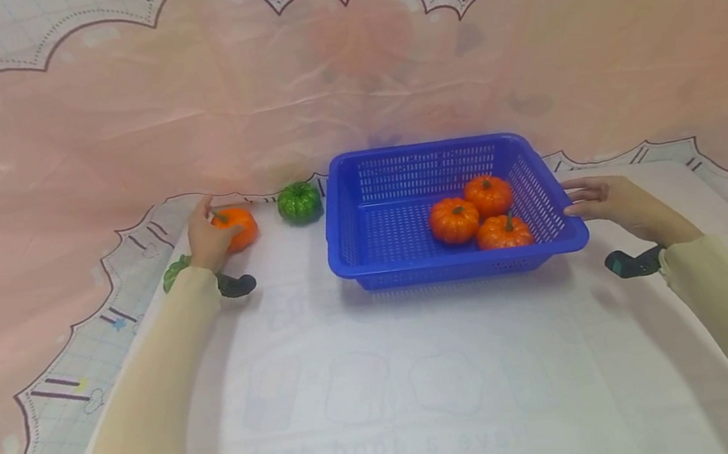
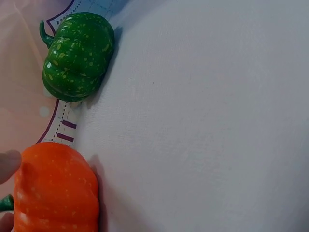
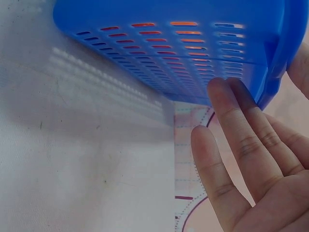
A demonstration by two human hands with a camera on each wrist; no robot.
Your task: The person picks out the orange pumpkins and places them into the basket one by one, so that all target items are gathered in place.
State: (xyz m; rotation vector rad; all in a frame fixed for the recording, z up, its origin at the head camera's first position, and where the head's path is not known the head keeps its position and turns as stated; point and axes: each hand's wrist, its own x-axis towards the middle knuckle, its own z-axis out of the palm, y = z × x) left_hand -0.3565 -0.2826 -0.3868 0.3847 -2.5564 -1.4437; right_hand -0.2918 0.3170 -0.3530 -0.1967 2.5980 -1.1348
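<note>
My left hand (image 1: 206,239) is at an orange pumpkin (image 1: 246,227) on the table's far left, its thumb laid across the pumpkin's near side. In the left wrist view, two fingertips (image 2: 8,165) show by its stem end. Beside it sits a green speckled pumpkin (image 1: 299,204). Another green pumpkin (image 1: 175,272) is partly hidden behind the left wrist. Three orange pumpkins (image 1: 455,220) lie in the right part of a blue slotted basket (image 1: 465,267). With fingers extended, my right hand (image 1: 622,208) is at the basket's right side; whether the fingertips touch it I cannot tell.
A white table cover (image 1: 396,395) with faint printing spreads in front of the basket. Behind the table hangs a pink patterned cloth (image 1: 248,111). Dark wrist straps (image 1: 631,263) stick out below the hands.
</note>
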